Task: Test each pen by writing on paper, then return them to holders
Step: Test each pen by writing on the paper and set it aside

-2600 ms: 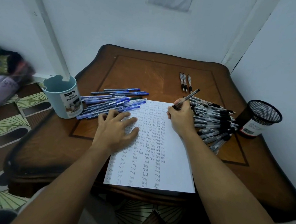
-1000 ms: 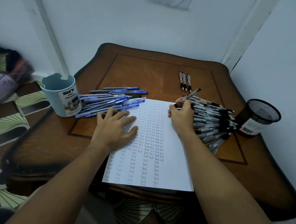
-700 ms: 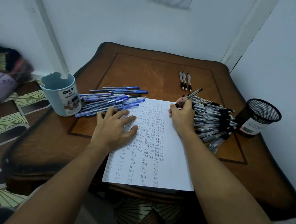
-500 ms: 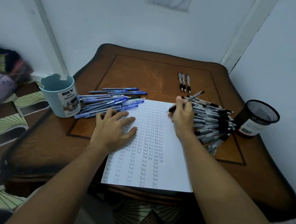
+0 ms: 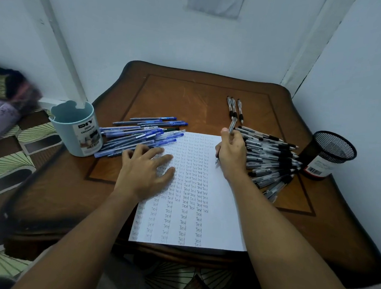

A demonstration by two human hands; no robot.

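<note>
While right-hand fingers grip a pen, flat left-hand fingers press paper between pen piles.

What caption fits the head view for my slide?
Right hand writes with a black pen while left hand presses the paper.

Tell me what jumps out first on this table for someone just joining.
The sheet of paper at centre, covered in columns of "Test", with the left hand flat on it and the right hand holding a pen. Blue pens lie left, black pens right.
</note>
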